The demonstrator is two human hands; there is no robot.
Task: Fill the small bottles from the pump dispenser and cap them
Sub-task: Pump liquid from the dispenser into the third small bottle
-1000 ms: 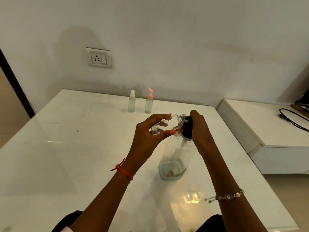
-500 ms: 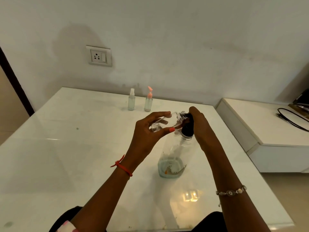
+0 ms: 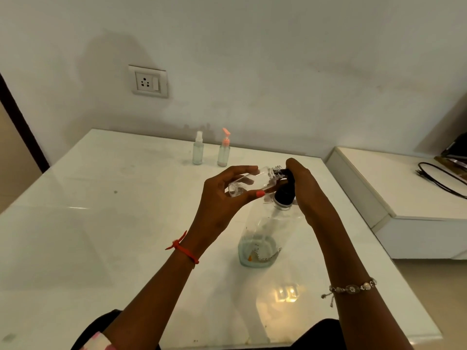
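My left hand (image 3: 222, 198) grasps a small clear bottle (image 3: 249, 183), pinched between my thumb underneath and my fingers along the top. The bottle lies almost on its side in the air above the table (image 3: 101, 223), its base toward my left and its open, threaded neck pointing right. The neck sits right against the spout of the pump dispenser (image 3: 267, 231). There is no cap on it. The plastic is see-through, and I cannot tell how much liquid is inside.

My right hand (image 3: 307, 195) is curled over the black pump head (image 3: 285, 192), palm on top. Most of my fingers are hidden on the far side. The dispenser stands upright on the white glossy table between my forearms. It is a tall, clear bottle with a silvery collar under the pump and a dip tube running down inside. Only a shallow layer of pale bluish liquid sits at the bottom, with small orange and dark markings near the base.

Toward the far edge of the table, near the wall, two more small bottles stand side by side. A spray bottle (image 3: 197, 150) with a white top is on the left and a small pump bottle (image 3: 224, 150) with a pink top is on the right. Both are capped and upright, well apart from my hands.
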